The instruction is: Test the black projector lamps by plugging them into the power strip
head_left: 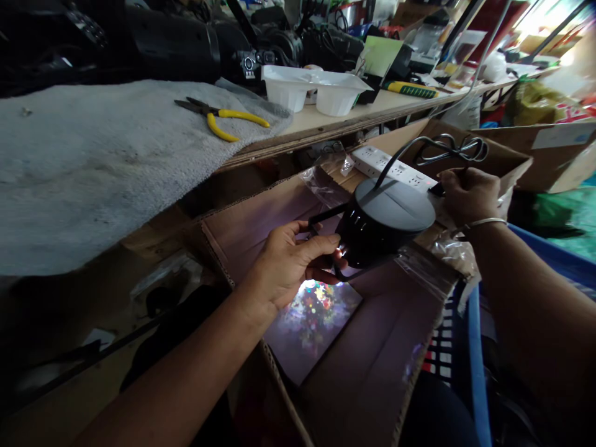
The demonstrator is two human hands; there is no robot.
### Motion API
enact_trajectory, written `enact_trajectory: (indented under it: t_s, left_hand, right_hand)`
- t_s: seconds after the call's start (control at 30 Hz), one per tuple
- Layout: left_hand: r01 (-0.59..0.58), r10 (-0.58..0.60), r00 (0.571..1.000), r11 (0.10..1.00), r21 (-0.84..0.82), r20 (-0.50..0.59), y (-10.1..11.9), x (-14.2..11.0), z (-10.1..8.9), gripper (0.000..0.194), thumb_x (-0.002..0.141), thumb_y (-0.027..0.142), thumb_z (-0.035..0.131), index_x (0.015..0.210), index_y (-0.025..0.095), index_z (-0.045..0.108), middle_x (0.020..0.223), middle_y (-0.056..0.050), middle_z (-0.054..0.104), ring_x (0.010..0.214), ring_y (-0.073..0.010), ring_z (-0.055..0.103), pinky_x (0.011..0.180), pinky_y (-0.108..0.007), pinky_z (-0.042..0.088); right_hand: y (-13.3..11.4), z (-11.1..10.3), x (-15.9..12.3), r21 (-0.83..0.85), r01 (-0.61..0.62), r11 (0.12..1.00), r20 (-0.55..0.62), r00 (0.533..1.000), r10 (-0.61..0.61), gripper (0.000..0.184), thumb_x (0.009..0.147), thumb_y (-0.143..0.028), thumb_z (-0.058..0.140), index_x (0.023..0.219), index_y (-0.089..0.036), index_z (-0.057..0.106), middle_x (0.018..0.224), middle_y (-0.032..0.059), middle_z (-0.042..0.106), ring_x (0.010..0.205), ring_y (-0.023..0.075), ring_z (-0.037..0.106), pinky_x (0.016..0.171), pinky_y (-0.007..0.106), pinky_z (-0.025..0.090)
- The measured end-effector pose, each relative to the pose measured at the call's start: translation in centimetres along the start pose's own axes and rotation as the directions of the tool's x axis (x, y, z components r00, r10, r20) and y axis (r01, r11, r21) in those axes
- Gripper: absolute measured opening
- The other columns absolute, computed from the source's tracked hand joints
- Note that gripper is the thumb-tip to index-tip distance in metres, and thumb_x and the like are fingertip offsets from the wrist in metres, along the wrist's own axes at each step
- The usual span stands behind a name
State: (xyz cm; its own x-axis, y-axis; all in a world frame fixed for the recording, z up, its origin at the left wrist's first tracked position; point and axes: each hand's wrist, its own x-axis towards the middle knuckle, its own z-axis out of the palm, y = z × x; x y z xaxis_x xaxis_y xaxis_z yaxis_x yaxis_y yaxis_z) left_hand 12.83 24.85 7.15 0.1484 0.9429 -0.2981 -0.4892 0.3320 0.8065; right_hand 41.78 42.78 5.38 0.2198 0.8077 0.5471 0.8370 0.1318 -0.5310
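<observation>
My left hand (291, 264) is closed round the side of a black round lamp (386, 220) held over an open cardboard box (372, 366). The lamp is lit and throws a colourful patterned patch of light (311, 310) onto the box's inside. My right hand (468, 195), with a metal bangle at the wrist, pinches the lamp's black plug (436, 188) at a white power strip (393, 167). The black cable (447, 149) loops from the lamp's top above the strip.
A workbench (326, 121) runs across the back, with a grey towel (93, 161), yellow-handled pliers (223, 117), a white plastic tray (316, 87) and dark equipment. More cardboard boxes (549, 155) stand at right. A blue crate edge (475, 366) sits beside the box.
</observation>
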Motion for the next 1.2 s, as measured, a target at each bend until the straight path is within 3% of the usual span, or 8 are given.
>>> enact_trajectory:
  t_s: [0.13, 1.2]
  left_hand:
    - [-0.001, 0.001, 1.000, 1.000, 0.007, 0.005, 0.1, 0.1, -0.1, 0.020, 0.067, 0.014, 0.065, 0.080, 0.013, 0.049, 0.060, -0.003, 0.064, 0.052, -0.0161, 0.061, 0.044, -0.026, 0.050]
    - [0.002, -0.002, 1.000, 1.000, 0.014, -0.028, 0.1, 0.0, 0.0, 0.015, 0.072, 0.009, 0.062, 0.081, 0.012, 0.050, 0.062, -0.003, 0.062, 0.053, -0.0159, 0.063, 0.042, -0.025, 0.052]
  right_hand:
    - [-0.3, -0.1, -0.1, 0.030, -0.077, 0.997, -0.003, 0.997, 0.078, 0.014, 0.078, -0.014, 0.056, 0.083, -0.010, 0.069, 0.080, 0.0131, 0.067, 0.062, 0.0135, 0.055, 0.060, 0.026, 0.043]
    - [0.8, 0.3, 0.3, 0.028, -0.013, 1.000, -0.020, 1.000, 0.013, 0.014, 0.079, -0.010, 0.058, 0.087, -0.006, 0.070, 0.080, 0.0139, 0.068, 0.066, 0.0147, 0.059, 0.061, 0.024, 0.043]
